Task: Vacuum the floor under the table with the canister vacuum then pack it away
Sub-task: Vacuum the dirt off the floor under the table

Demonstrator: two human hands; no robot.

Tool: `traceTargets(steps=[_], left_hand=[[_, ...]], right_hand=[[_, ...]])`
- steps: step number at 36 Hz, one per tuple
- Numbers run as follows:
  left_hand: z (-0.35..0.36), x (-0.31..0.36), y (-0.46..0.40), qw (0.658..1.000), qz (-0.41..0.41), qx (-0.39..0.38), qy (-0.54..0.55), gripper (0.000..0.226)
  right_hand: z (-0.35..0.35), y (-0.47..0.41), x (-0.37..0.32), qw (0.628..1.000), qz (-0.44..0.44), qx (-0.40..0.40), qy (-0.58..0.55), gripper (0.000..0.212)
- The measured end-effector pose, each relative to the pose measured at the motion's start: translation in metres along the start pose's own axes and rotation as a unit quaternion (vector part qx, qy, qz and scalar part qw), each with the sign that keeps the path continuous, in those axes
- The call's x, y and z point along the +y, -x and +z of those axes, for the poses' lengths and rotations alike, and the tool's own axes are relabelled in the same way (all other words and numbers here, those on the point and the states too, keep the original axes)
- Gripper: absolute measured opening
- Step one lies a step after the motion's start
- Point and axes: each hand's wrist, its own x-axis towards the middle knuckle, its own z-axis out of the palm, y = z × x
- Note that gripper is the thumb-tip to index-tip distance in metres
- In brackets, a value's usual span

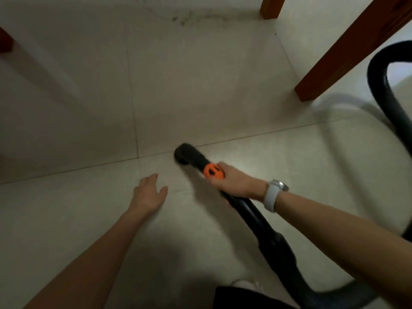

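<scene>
Now, starting from the left, the left hand (149, 195) is stretched forward low over the tiled floor (66, 134), with its fingers relaxed and spread; it holds nothing, and I cannot tell if it touches the tiles. Just to the right of it is the black nozzle (189, 155) of the canister vacuum, whose mouth sits on or very near the floor at a grout line. Behind the nozzle comes an orange collar (213, 171), and there the right hand (236, 181), which wears a pale wristwatch (273, 195), is curled round the tube. So the right hand is the one on the tool, and the left one is free beside it.

The long axis of the tube (263, 228) runs from the lower right, near the person, up and to the left toward the nozzle. The dirt (185, 18) lies far ahead, at the top of the view, well apart from the nozzle, between the table legs. I judge that the next stroke must push the nozzle forward along this axis to reach it.

On the right, a wooden table leg (347, 52) stands, and the black hose (383, 94) loops behind it. The hose could catch on this leg. No container is visible; the canister itself is out of view.
</scene>
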Motion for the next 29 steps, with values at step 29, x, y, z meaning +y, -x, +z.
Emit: traceTargets(steps=[29], left_hand=[[0.035, -0.057, 0.007, 0.99, 0.03, -0.045, -0.131, 0.065]], right_hand=[[0.005, 0.076, 0.049, 0.996, 0.077, 0.007, 0.04, 0.018]])
